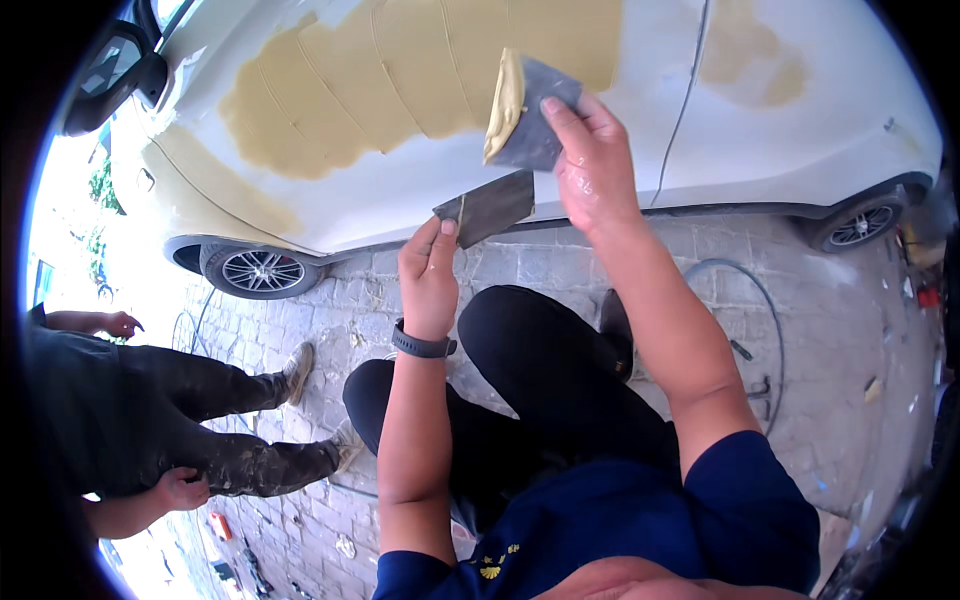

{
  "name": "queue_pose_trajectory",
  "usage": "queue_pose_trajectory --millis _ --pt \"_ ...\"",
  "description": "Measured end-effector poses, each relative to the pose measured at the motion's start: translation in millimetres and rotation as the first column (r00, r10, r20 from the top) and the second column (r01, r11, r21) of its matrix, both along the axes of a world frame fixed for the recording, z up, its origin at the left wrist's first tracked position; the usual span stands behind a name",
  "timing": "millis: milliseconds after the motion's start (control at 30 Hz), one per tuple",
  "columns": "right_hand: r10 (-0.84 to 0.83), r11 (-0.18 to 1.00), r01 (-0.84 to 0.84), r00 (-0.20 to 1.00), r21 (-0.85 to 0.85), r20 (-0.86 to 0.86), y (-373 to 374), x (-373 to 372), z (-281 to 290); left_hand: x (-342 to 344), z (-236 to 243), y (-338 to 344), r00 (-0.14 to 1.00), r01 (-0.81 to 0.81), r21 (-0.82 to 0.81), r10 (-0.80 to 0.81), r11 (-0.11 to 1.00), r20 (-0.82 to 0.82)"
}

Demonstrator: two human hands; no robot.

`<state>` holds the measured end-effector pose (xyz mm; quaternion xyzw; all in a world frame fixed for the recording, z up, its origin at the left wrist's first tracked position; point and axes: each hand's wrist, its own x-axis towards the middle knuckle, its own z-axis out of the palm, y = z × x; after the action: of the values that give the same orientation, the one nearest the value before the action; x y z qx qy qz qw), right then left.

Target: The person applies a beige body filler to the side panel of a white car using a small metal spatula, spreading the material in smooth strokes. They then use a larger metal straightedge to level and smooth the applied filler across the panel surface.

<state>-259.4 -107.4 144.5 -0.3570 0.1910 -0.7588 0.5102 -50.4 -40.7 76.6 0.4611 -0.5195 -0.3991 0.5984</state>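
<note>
Right hand: grips filler-loaded putty knife against the car door.
Left hand: pinches clean scraper below.
Technique: hold blade shallow, press evenly, overlap adjacent tan filler strokes.

Matt sanded white car panel with dull tan filler patches, grey metal spreader blades, rough stone paving

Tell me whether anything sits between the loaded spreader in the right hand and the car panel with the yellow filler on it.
Nothing visible does. The right hand holds the loaded spreader directly in front of the car panel; the left hand's second blade sits lower, clear of it.
</note>
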Motion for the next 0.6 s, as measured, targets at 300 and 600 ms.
queue_pose_trajectory --millis 300,600 --pt "-0.924 0.164 0.116 -0.33 -0.98 -0.194 -41.7 -93.3 104.6 17.5 -11.4 -19.3 0.872 -0.087 0.015 0.084 0.996 -0.481" --pt "-0.874 0.162 0.109 -0.445 -0.981 -0.193 -57.5 -73.4 89.1 34.1 -44.7 -36.7 0.841 -0.145 0.044 0.147 0.988 -0.521"
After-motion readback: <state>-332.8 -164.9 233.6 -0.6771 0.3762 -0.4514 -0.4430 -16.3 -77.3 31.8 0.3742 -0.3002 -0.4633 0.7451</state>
